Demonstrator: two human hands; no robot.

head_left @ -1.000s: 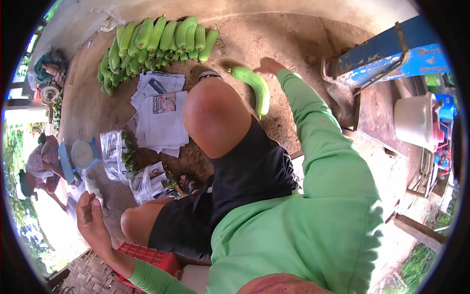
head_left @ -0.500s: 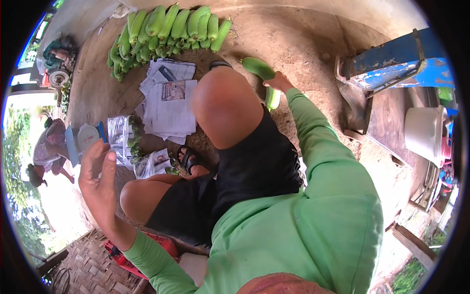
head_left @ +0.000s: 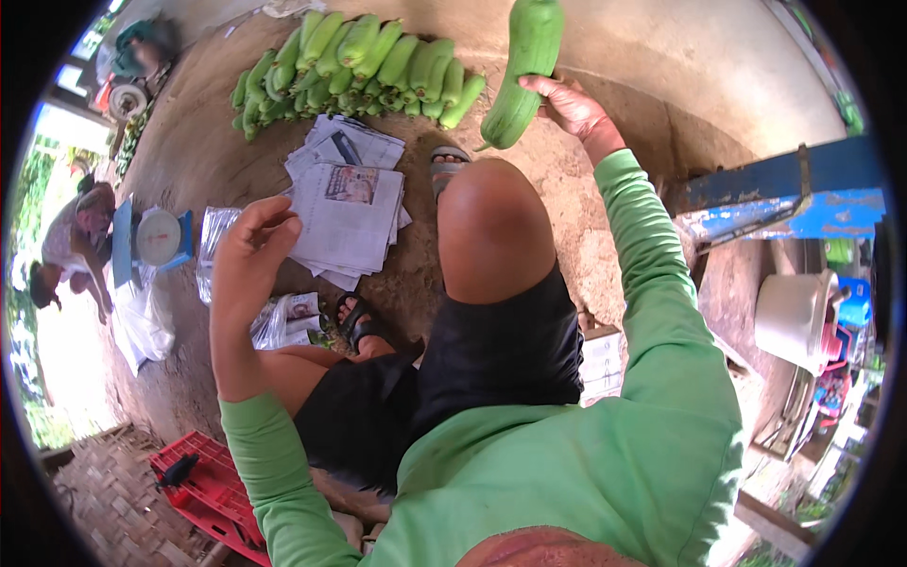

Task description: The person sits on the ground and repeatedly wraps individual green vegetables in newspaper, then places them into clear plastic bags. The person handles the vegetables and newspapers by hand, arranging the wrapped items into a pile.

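Note:
My right hand (head_left: 572, 109) is closed around the lower part of a long green gourd (head_left: 534, 57). It holds the gourd up, its stem end down, beyond my right knee. My left hand (head_left: 257, 236) hovers bent at the wrist, loosely curled and apparently holding nothing, in front of the left edge of a stack of newspaper sheets (head_left: 350, 222). A dark flat object (head_left: 345, 147) lies on the stack's far part. Behind the sheets, many similar gourds (head_left: 364, 66) are piled against the wall. Wrapped bundles (head_left: 288, 319) lie near my left foot, partly hidden by my arm.
At the left stands a blue scale (head_left: 159, 236) with a round dial, a white plastic bag (head_left: 146, 321) beside it. Another person (head_left: 80, 241) is close by. A red crate (head_left: 213, 496) sits lower left. To the right are a blue bench-like piece (head_left: 784, 194) and a white bucket (head_left: 794, 317).
My right hand has lifted the gourd off the ground, up and away from me. My left hand has moved up and right, toward the newspaper, its fingers more curled. The view has shifted.

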